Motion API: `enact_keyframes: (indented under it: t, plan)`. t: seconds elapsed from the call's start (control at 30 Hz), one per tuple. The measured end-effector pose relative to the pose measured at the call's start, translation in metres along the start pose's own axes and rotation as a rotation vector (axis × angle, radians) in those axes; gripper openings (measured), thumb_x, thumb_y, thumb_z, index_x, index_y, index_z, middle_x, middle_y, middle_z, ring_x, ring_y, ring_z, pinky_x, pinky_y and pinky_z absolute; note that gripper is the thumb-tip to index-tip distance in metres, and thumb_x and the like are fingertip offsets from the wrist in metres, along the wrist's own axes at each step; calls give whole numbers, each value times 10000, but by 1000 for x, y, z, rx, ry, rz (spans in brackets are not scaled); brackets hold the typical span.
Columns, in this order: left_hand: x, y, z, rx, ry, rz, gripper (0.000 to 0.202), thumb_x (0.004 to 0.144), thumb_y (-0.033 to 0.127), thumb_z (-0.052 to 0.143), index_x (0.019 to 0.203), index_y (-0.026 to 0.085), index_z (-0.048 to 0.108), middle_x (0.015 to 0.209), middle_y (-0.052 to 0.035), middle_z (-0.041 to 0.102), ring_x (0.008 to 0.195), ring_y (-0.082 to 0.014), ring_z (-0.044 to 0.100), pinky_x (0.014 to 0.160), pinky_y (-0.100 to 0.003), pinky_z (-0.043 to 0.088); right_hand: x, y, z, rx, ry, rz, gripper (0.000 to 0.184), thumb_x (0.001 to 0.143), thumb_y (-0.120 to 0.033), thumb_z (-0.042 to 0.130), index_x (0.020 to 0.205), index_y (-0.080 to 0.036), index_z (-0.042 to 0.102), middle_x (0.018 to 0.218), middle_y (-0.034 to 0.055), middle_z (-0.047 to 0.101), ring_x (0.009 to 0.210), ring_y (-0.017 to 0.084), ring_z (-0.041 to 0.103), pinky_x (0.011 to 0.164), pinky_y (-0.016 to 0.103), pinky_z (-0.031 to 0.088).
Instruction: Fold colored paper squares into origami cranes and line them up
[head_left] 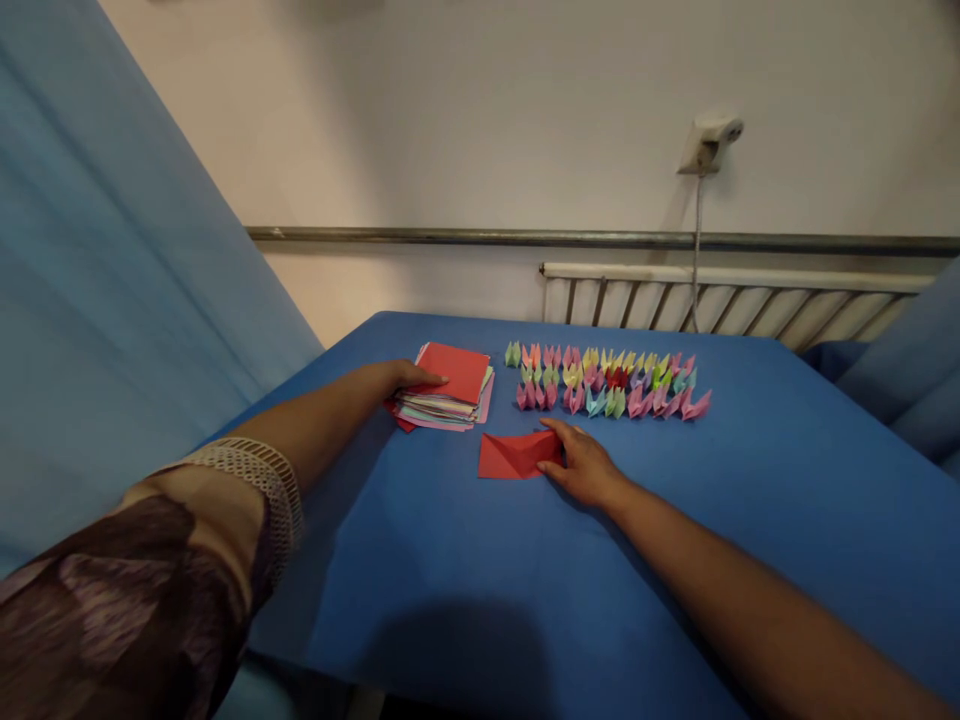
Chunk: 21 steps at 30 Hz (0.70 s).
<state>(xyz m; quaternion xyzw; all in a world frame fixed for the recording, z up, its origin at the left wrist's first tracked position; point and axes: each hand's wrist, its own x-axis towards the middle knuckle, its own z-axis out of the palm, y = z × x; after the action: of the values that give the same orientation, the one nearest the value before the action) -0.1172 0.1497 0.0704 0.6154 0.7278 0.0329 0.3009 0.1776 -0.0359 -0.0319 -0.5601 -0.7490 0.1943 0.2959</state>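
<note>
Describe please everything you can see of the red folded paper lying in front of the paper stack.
The red folded paper is thin and matte, folded into a flat, wide shape with diagonal creases. It lies flat on the blue table, just apart from the paper stack. The right hand rests on its right edge, fingers curled over the corner.

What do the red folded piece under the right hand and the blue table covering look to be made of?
Red folded piece: thin matte paper, likely, given its sharp creases. Blue table covering: seemingly matte cloth, smooth and draped over the edge, though its weave is not visible.
</note>
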Motion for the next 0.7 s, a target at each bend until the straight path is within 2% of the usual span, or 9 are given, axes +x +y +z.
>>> enact_keyframes:
  t: [0.13, 0.3, 0.43, 0.53, 0.63, 0.7]
  plan:
    - [-7, 1, 1, -153, -57, -98, 444, 595, 558, 797, 683, 169, 601, 747, -133, 731, 676, -253, 689, 579, -324, 541, 0, -1, -3, 7, -5, 7, 639, 790, -243, 688, 1380, -200, 446, 1264, 134, 606, 1158, 263, 569, 989, 441, 424]
    - [-18, -1, 3, -322, -128, -86, 312, 662, 422, 787, 715, 164, 619, 819, -124, 750, 718, -224, 708, 620, -274, 577, 0, 0, -4, 14, -9, 7, 639, 791, -245, 688, 1383, -217, 447, 1267, 129, 605, 1159, 262, 568, 986, 443, 424]
    - [-22, -10, 6, -394, -125, -63, 259, 694, 394, 759, 745, 173, 636, 860, -89, 759, 752, -220, 716, 654, -269, 598, 1, 2, -3, 20, -5, -1, 643, 788, -242, 690, 1381, -191, 447, 1259, 134, 607, 1150, 263, 570, 991, 442, 423]
    - [-27, -27, -2, -402, -98, -58, 278, 682, 417, 763, 749, 177, 639, 857, -68, 758, 760, -217, 716, 656, -268, 603, 1, 2, -3, 26, -2, -2, 640, 788, -238, 688, 1378, -177, 449, 1248, 138, 611, 1150, 264, 570, 985, 441, 430]
    - [-39, -55, -19, -373, -67, -68, 402, 521, 432, 866, 736, 175, 643, 808, -70, 754, 790, -249, 716, 656, -286, 608, 1, 3, -2, 27, -2, 0, 629, 791, -234, 681, 1375, -193, 453, 1247, 134, 614, 1146, 264, 574, 984, 450, 430]
    - [-49, -74, -30, -329, -44, -80, 428, 494, 453, 877, 715, 172, 643, 798, -83, 751, 812, -256, 713, 672, -282, 606, 1, 3, -2, 33, 2, -2, 625, 789, -232, 681, 1371, -198, 458, 1258, 132, 609, 1149, 263, 572, 989, 451, 428]
